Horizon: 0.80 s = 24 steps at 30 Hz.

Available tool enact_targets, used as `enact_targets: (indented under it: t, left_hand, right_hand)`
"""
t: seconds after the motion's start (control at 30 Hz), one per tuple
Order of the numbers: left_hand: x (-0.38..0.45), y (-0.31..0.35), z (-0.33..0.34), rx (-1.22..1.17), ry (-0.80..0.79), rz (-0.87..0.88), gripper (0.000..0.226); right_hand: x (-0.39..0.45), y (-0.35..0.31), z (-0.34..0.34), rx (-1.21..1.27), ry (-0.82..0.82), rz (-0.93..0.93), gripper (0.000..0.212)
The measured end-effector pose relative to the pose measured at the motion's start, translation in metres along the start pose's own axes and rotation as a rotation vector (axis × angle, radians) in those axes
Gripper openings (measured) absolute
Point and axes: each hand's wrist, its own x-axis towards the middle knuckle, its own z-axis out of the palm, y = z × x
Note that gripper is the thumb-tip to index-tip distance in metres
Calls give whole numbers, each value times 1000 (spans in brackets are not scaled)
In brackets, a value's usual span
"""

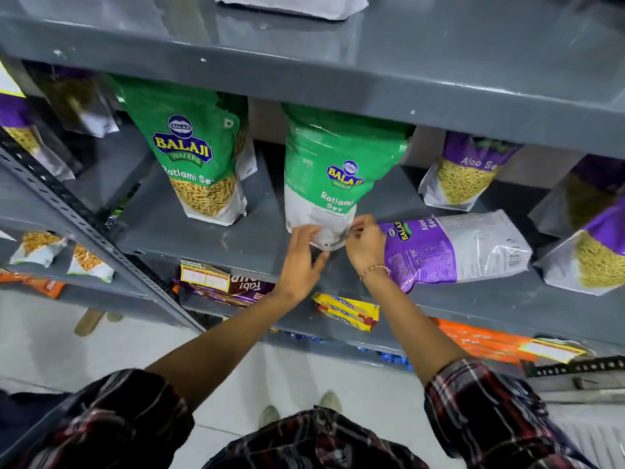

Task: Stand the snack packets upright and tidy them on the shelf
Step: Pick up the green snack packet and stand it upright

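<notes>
**Asker:** Green packet [324,177] in the middle: where does it sit, and who has hold of it?

**Describer:** It stands near the front edge of the grey metal shelf [189,231], long axis upright, top tucked under the shelf above. Both hands pinch its bottom white seam. The left hand [302,262] has its fingers curled loosely round the lower left corner. The right hand [365,248], wearing a thin bracelet, nips the lower right corner between fingertips. The base may be lifted slightly off the shelf; the view is too blurred there to be sure.

**Asker:** What lies nearest for the next move?

**Describer:** A purple packet [456,248] lies flat on its side just beside the right hand, long axis running left to right along the front edge. The right hand is the nearer one, and the packet would likely need tipping up onto its base.

**Asker:** How many packets altogether?

**Describer:** Green ones, two: this one and another green packet [199,157] upright to its left. Purple ones on this shelf, at least three in plain view: the fallen one, an upright purple packet [466,170] toward the back, and one at the right edge [592,252], cut off by the frame.
</notes>
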Motion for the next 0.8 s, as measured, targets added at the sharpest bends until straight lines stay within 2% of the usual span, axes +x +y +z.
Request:
enact_targets:
  t: [0.07, 0.17, 0.27, 0.33, 0.43, 0.47, 0.5, 0.57, 0.63, 0.7, 0.8]
  left_hand:
    - [-3, -3, -1, 23, 51, -16, 50]
    - [-2, -9, -4, 20, 110, -39, 62]
    - [7, -12, -10, -75, 127, -98, 60]
    - [14, -18, -18, -100, 99, -125, 55]
    - [29, -35, -35, 18, 11, -153, 46]
    - [36, -41, -42, 51, -45, -175, 46]
    - [44, -45, -49, 39, -122, -191, 49]
    - [63, -48, -62, -64, -300, -196, 55]
    - [84, -50, -71, -45, -437, -158, 58]
    - [100, -50, -76, -4, -506, -162, 59]
    - [108, -48, -77, -112, -534, -237, 57]
  right_hand:
    - [-14, -2, -2, -19, -36, -25, 23]
    - [-35, -10, 1, -65, -48, -171, 29]
    - [-51, -19, 10, -82, -152, -306, 34]
    - [-50, -20, 8, -46, -138, -318, 36]
    - [-21, -12, -8, -26, 39, -222, 27]
    - [-5, -7, -15, -51, 30, -176, 26]
    - [10, -3, -21, -97, -49, -133, 37]
    - [39, 1, -27, -188, -297, -117, 77]
    - [56, -2, -24, -245, -448, -148, 93]
    - [64, -5, -17, -220, -489, -132, 86]
    - [63, -3, -10, -162, -395, -105, 72]
